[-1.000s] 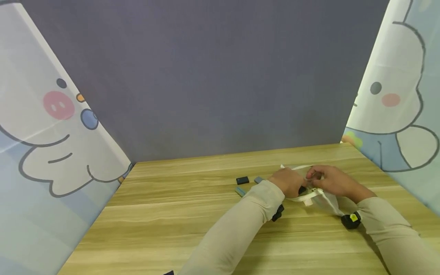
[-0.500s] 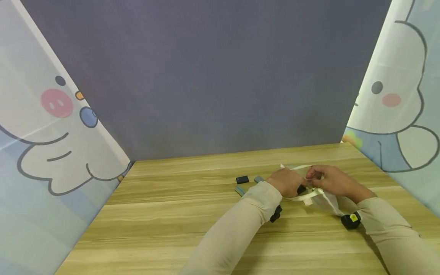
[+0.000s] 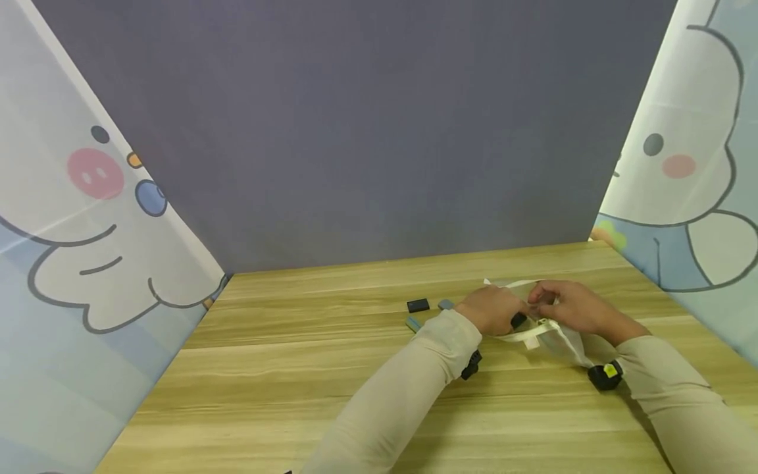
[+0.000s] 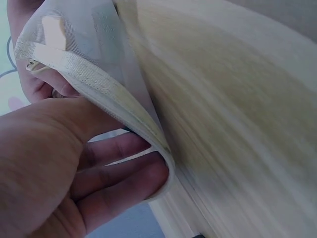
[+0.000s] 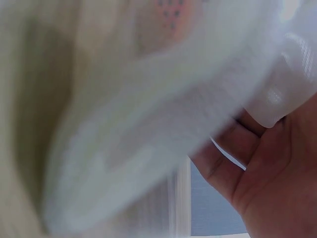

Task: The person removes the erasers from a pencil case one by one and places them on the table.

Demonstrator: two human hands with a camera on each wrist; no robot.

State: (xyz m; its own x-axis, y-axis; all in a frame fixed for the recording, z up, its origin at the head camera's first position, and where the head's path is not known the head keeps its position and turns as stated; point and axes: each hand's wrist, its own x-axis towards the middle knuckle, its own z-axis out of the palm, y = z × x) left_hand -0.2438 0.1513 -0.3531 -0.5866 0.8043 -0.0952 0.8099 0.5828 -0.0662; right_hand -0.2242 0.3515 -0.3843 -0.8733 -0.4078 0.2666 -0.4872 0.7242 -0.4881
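A white mesh zip pouch (image 3: 535, 334) lies on the right side of the table with its mouth apart. My left hand (image 3: 490, 311) reaches into the mouth, its fingers just inside the zip edge (image 4: 106, 89) in the left wrist view. A small black block (image 3: 518, 320) shows at its fingertips, apparently pinched there and mostly hidden. My right hand (image 3: 568, 307) pinches the pouch's rim from the right. Close to the right wrist camera, the pale mesh (image 5: 163, 109) is blurred, and a reddish patch with dark dots (image 5: 173, 14) shows through it.
Left of the hands lie a small black rectangular block (image 3: 418, 305), a grey piece (image 3: 446, 304) and a blue-grey strip (image 3: 412, 323), partly behind the left sleeve (image 3: 403, 388). A dark grey panel (image 3: 367, 131) stands behind the wooden table (image 3: 266, 368).
The head view has tilted slightly, so everything sits a little higher. Both hands stay nearly still at the pouch; the left hand shifts slightly left.
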